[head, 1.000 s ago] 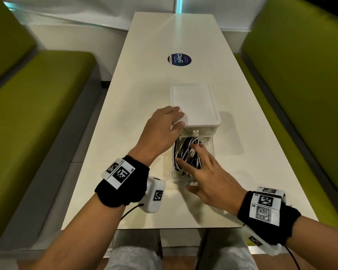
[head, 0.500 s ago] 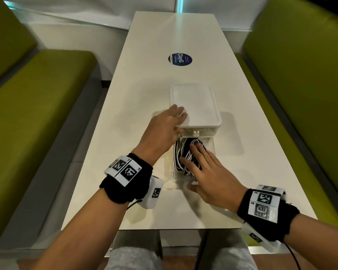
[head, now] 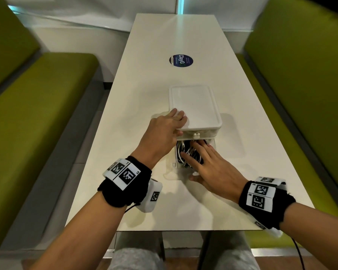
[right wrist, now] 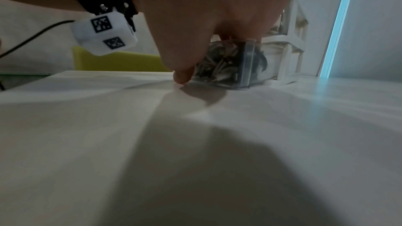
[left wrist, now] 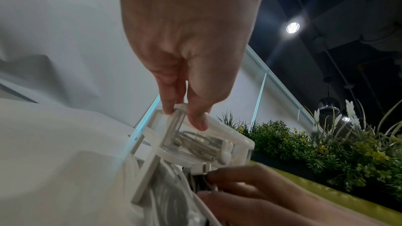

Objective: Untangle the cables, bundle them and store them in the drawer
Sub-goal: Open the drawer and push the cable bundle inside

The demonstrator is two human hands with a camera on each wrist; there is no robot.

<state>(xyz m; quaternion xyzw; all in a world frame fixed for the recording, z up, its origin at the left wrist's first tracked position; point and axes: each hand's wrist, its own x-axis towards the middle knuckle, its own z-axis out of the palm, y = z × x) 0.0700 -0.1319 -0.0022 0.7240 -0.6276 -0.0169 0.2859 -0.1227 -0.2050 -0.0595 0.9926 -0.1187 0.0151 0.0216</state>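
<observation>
A white drawer box (head: 195, 106) stands mid-table, its clear lower drawer (head: 213, 147) pulled out towards me. Black and white cables (head: 183, 154) lie coiled inside the drawer. My left hand (head: 164, 129) holds the box's near-left corner; in the left wrist view its fingers and thumb (left wrist: 187, 116) pinch that corner of the box (left wrist: 217, 137). My right hand (head: 205, 160) lies flat on the cables with straight fingers, fingertips near the box front. Its thumb (right wrist: 182, 76) touches the table by the drawer's front wall (right wrist: 248, 64). Another drawer above holds white cables (left wrist: 195, 142).
The long white table (head: 144, 94) carries a round dark sticker (head: 181, 61) beyond the box. Green bench seats (head: 37, 117) (head: 300, 94) run along both sides. The table's near edge (head: 164, 229) is just below my wrists.
My right hand has slid forward over the cables towards the box, and the drawer looks slightly further in. My left fingers have shifted further onto the box's lid.
</observation>
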